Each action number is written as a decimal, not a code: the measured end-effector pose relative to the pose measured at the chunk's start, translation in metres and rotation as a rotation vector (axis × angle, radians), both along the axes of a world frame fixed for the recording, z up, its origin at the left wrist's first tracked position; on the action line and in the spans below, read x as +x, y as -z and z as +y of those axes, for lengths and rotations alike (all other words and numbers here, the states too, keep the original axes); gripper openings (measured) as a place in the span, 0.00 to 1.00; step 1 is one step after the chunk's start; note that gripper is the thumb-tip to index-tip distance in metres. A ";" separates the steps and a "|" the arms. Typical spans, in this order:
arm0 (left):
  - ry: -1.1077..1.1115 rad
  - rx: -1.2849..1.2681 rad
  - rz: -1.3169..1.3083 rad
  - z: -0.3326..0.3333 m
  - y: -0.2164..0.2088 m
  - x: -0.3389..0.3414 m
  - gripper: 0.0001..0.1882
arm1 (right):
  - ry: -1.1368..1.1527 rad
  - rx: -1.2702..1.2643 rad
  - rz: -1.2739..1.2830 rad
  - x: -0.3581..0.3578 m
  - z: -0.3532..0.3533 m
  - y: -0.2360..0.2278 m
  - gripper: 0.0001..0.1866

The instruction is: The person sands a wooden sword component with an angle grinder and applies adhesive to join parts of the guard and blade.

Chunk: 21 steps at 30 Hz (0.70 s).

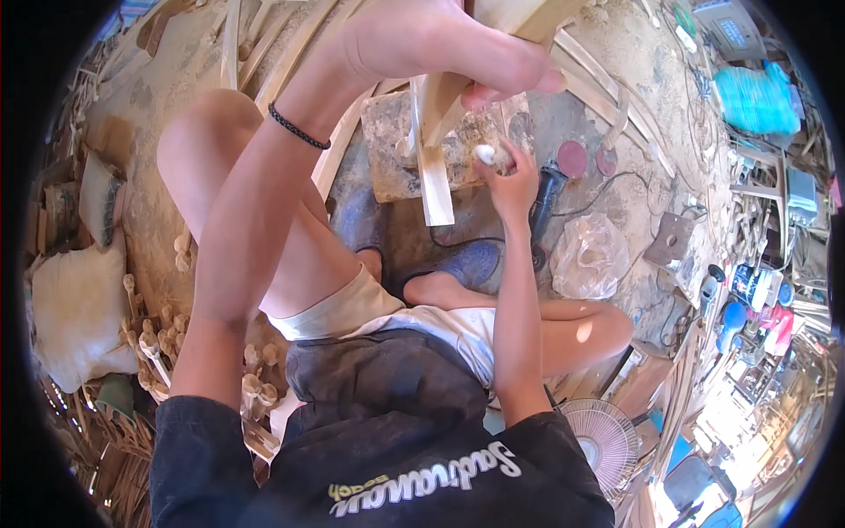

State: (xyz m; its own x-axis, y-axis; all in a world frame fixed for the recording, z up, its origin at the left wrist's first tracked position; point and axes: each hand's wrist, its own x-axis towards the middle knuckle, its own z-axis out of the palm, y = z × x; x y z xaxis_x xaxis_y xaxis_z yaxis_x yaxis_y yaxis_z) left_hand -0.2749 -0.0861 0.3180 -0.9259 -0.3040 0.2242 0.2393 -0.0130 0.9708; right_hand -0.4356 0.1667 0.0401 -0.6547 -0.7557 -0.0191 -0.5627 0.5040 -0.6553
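Raised at the top of the view, my left hand (449, 48) has its fingers wrapped round a pale wooden piece (437, 110). A narrow flat end of pale wood (436, 198) hangs below it, in front of a worn, stained wooden block (383, 141). My right hand (512, 183) is at the block's right edge, fingers bent round a small white object (484, 154). Its kind is too unclear to tell. Just right of that hand lies a dark power tool (547, 198) with a cord.
Two reddish discs (571, 159) and a clear plastic bag (591, 255) lie on the dusty floor to the right. Wooden strips (286, 57) lean at the back. Turned wooden pieces (154, 343) crowd the left, near a pale sack (79, 308). A fan (603, 440) stands at lower right.
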 end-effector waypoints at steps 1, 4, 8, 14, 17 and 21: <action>0.002 0.003 0.071 0.000 0.001 -0.001 0.15 | -0.012 0.023 -0.047 -0.004 -0.005 0.006 0.33; 0.023 0.014 0.198 0.002 0.004 -0.005 0.15 | -0.032 -0.144 -0.098 0.000 -0.015 0.006 0.31; 0.061 0.078 0.183 0.002 0.004 -0.006 0.14 | 0.056 -0.548 -0.755 0.034 -0.008 -0.036 0.20; 0.134 0.191 0.194 0.000 0.005 -0.008 0.12 | -0.284 -0.377 -0.398 0.050 0.024 -0.146 0.12; 0.119 0.198 0.174 0.000 0.005 -0.007 0.12 | -0.472 -0.295 0.006 0.044 0.013 -0.175 0.14; 0.133 0.111 0.168 -0.002 0.003 -0.010 0.12 | -0.580 -0.225 0.234 0.038 0.000 -0.194 0.17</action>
State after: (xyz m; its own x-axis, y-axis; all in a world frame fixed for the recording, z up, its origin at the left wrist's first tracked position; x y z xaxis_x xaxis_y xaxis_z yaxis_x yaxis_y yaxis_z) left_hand -0.2846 -0.0884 0.3148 -0.9120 -0.2129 0.3507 0.3866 -0.1597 0.9083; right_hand -0.3973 0.1663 0.2344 -0.1082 -0.9557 0.2736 -0.8415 -0.0584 -0.5370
